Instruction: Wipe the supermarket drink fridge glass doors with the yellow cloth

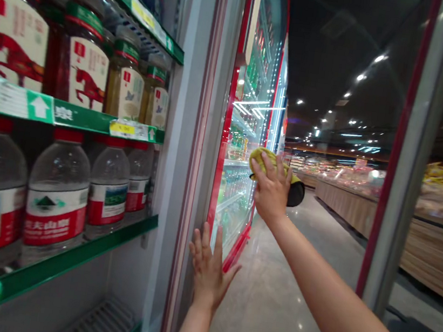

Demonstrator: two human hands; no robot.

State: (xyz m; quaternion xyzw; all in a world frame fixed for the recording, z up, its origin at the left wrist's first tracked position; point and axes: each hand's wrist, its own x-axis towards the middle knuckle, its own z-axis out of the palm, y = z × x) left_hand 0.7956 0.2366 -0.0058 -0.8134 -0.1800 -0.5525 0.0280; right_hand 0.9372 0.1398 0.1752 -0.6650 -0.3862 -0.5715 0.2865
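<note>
Supermarket floor (290, 295) shines beyond the glass door (348, 101); my right hand (272, 189) grips a yellow cloth (258, 159) there, my left hand (208, 273) spread open near the cooler frame (216, 105).

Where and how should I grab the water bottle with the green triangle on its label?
I'd grip the water bottle around its tapering clear shoulder, just above the label, coming level from the open front. It stands upright, its red cap close under the green shelf edge, so there's little room from above.
</note>
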